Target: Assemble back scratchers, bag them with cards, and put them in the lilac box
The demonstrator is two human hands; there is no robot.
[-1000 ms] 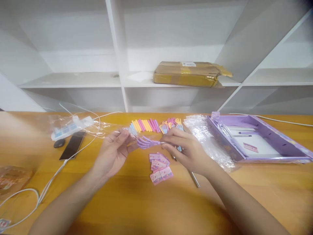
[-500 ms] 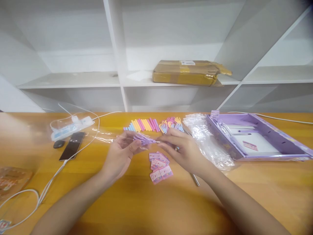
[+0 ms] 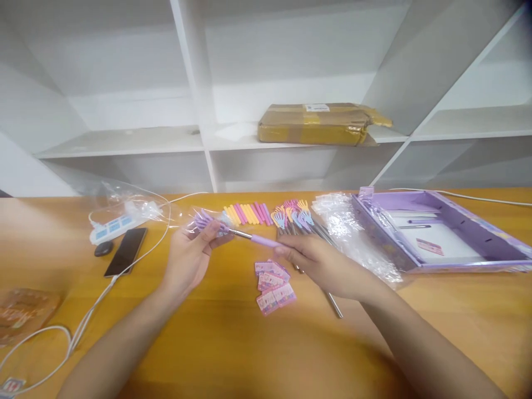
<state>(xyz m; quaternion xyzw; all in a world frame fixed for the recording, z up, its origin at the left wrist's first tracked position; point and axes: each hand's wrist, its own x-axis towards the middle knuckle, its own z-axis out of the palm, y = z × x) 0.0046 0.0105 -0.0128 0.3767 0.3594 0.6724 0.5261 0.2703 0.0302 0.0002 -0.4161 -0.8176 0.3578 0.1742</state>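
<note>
My left hand (image 3: 192, 249) pinches the purple claw head of a back scratcher, with a clear plastic bag (image 3: 192, 217) around that end. My right hand (image 3: 316, 256) is closed on the lower end of the same back scratcher (image 3: 262, 240); its purple handle and a short metal rod show between my hands. Just beyond, back scratchers with coloured claw heads (image 3: 296, 214) lie in a pile, their metal rods partly under my right hand. Coloured handle sleeves (image 3: 249, 213) lie in a row to the left of the pile. Several small pink cards (image 3: 274, 285) are below my hands.
On the right are clear plastic bags (image 3: 353, 233) and a purple open box (image 3: 453, 260). To the left lie a power strip (image 3: 114, 226), a phone (image 3: 125, 252), a mouse (image 3: 103, 248) and white cables (image 3: 89, 310). A taped carton (image 3: 311, 124) sits on the shelf behind.
My left hand has moved left with the claw head and the bag. My right hand has shifted slightly right and down, and the purple handle now shows between my hands.
</note>
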